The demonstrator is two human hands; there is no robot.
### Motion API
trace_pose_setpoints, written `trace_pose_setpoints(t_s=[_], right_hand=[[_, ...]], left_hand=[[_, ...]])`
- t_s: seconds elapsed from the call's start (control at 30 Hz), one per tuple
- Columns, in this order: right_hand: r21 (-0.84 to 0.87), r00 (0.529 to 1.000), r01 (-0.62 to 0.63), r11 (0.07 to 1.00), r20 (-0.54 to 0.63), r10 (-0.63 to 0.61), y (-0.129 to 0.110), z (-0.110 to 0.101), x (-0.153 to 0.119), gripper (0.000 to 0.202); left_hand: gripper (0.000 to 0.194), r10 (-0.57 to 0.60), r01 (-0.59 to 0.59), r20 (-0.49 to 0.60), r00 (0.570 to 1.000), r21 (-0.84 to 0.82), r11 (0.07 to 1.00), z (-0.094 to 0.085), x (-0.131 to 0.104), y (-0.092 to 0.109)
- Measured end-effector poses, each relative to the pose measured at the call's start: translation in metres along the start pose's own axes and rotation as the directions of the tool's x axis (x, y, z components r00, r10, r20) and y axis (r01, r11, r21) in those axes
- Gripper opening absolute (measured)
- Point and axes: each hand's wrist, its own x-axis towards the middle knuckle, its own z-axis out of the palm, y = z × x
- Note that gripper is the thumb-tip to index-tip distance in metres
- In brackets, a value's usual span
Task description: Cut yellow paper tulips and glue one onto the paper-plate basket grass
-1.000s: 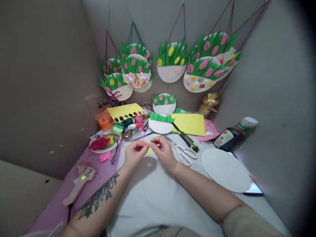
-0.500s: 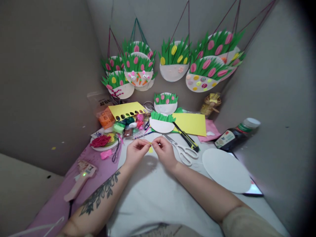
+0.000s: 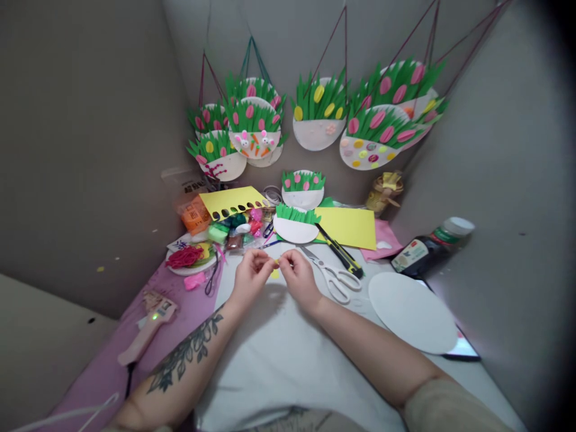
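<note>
My left hand point(image 3: 252, 275) and my right hand point(image 3: 297, 276) meet over the white cloth, fingertips nearly touching. Between them they pinch a small yellow paper piece point(image 3: 276, 264), mostly covered by the fingers. Another bit of yellow shows just below the fingertips; whether it is the same piece I cannot tell. White-handled scissors point(image 3: 335, 277) lie just right of my right hand, with a black and yellow utility knife point(image 3: 341, 255) beside them. Behind the hands stands a white half-plate basket point(image 3: 296, 229) with green paper grass.
A glue gun point(image 3: 150, 327) lies on the pink mat at left, near red yarn point(image 3: 184, 256). Yellow sheets point(image 3: 346, 228), clay packets point(image 3: 219, 231) and a dark bottle point(image 3: 427, 247) line the back. At right a white paper oval point(image 3: 411, 312) partly covers a phone. Decorated baskets point(image 3: 319, 133) hang on the wall.
The view has shifted slightly. Both hands hold nearly the same place, with small finger movements around the yellow piece.
</note>
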Motion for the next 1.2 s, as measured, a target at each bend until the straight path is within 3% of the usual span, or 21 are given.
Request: trace_pose_setpoints(t_s=[0.17,0.3,0.47,0.63,0.83,1.07,1.2], right_hand=[[0.048,0.997,-0.059,0.997,0.044,0.057,0.003,0.001,0.003,0.015],[0.049,0.997,-0.072,0.996,0.045,0.07,0.005,0.001,0.003,0.015],[-0.031,0.996,-0.009,0.999,0.085,0.012,0.002,0.001,0.002,0.015],[-0.115,0.994,0.017,0.993,0.107,-0.005,0.0,-0.004,0.007,0.017],[-0.092,0.998,-0.064,0.994,0.019,0.066,0.005,-0.025,0.026,0.023],[-0.058,0.976,-0.047,0.997,0.208,0.058,-0.002,-0.015,0.021,0.015],[-0.046,0.983,-0.101,0.994,0.151,0.107,-0.003,-0.02,0.023,0.019]], left_hand=[[0.025,-0.107,0.099,0.082,0.991,0.095,0.99,-0.003,0.002,-0.001],[0.023,-0.091,0.057,0.121,0.988,0.261,0.964,-0.005,0.003,-0.001],[0.021,-0.003,-0.038,0.122,0.993,0.331,0.943,-0.004,0.0,0.004],[0.02,0.015,-0.054,0.117,0.993,0.337,0.94,-0.006,0.0,0.006],[0.02,-0.068,0.053,0.043,0.997,0.293,0.955,-0.02,0.008,0.009],[0.021,-0.142,0.098,0.144,0.979,0.273,0.957,-0.017,0.006,0.012],[0.017,-0.127,0.107,0.064,0.99,0.256,0.961,-0.015,0.006,0.012]])
